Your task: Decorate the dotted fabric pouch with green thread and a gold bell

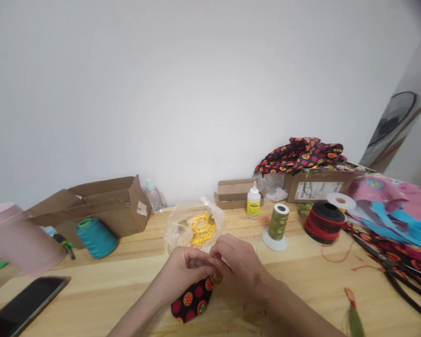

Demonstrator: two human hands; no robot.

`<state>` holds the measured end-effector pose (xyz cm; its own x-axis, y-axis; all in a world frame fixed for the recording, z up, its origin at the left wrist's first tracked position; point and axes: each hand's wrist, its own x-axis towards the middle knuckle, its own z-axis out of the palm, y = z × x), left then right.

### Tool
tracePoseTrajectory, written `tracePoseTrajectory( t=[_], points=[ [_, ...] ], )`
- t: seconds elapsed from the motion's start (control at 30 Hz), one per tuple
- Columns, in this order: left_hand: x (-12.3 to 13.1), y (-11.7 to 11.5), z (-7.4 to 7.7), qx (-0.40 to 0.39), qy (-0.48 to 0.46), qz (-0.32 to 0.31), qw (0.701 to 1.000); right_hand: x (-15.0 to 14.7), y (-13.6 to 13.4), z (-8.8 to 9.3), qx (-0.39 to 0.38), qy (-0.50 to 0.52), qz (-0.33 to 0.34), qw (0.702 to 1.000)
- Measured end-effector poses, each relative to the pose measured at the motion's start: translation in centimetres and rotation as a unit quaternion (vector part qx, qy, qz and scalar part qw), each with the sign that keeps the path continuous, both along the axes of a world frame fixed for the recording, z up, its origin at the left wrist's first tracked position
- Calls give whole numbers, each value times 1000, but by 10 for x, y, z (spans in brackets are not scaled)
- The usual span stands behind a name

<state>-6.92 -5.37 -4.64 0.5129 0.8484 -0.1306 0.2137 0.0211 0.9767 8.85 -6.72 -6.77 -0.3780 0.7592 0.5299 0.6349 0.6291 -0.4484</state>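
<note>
My left hand [189, 271] pinches the upper end of a small black fabric pouch [192, 302] printed with red and orange round motifs. The pouch hangs down below my fingers over the wooden table. Close against it, my right hand [236, 262] has its thumb and fingers pressed together at the same end. A small brass-coloured round piece [217, 277] shows just under the right fingertips. What exactly the right fingers grip is hidden. Behind both hands lies a clear plastic bag [175, 229] with yellow cord [202, 229] in it.
On the left are a phone [24, 306], a pink bin [21, 238], a teal thread cone [96, 238] and a cardboard box [101, 210]. Rightward stand a glue bottle [253, 203], a green thread spool [278, 224], a red-black cord spool [324, 224], scissors [389, 264] and a green tassel [354, 316].
</note>
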Motion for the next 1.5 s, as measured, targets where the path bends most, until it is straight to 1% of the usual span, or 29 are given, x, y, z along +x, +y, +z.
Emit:
tracePoseTrajectory(
  t=[0.03, 0.1, 0.2, 0.27, 0.33, 0.47, 0.57, 0.63, 0.7, 0.8, 0.9, 1.03, 1.1, 1.13, 1.2, 1.27, 1.33, 1.4, 1.5],
  points=[
    [1, -1, 0, 0, -2, 9, 1000, 0, 0, -1, -8, 17, 2, 1000],
    [1, -1, -3, 3, -4, 53, 999, 0, 1, -2, -35, 68, 0, 997],
    [-2, 0, -11, -9, -19, 110, 994, 0, 3, -5, -99, 160, -19, 982],
    [-4, 0, -18, -25, -41, 124, 991, -2, 5, -8, -143, 201, -23, 969],
    [-6, 0, -24, -43, -58, 125, 989, -3, 5, -10, -164, 218, -6, 962],
    [-6, -1, -28, -73, -76, 124, 987, -8, 3, -10, -125, 220, 24, 967],
    [-5, -2, -28, -99, -104, 135, 980, -10, 2, -10, -110, 210, 7, 971],
    [-6, -1, -27, -122, -131, 151, 972, -10, 1, -10, -117, 208, -10, 971],
    [-8, -1, -27, -144, -153, 166, 963, -9, 1, -10, -126, 211, -11, 969],
    [-10, 0, -27, -159, -164, 169, 959, -8, 1, -8, -132, 206, 28, 969],
    [-11, 1, -27, -143, -161, 170, 962, -7, 0, -6, -145, 225, 53, 962],
    [-10, 2, -25, -86, -144, 156, 973, -8, 0, -10, -213, 290, 34, 932],
    [-10, 3, -25, -42, -124, 150, 980, -11, 0, -15, -258, 300, 53, 917],
    [-10, 3, -25, -7, -107, 147, 983, -13, -1, -18, -275, 303, 68, 910],
    [-10, 2, -25, 93, -51, 137, 985, -18, -1, -22, -295, 309, 86, 900],
    [-10, 1, -25, 212, 17, 132, 968, -21, -2, -24, -302, 318, 83, 895],
    [-10, -1, -24, 302, 70, 134, 941, -23, -2, -24, -307, 332, 85, 888],
    [-9, -2, -24, 354, 93, 146, 919, -23, -3, -21, -312, 352, 94, 877],
    [-9, -3, -26, 391, 85, 174, 900, -21, -4, -16, -312, 363, 80, 874]
  ],
)
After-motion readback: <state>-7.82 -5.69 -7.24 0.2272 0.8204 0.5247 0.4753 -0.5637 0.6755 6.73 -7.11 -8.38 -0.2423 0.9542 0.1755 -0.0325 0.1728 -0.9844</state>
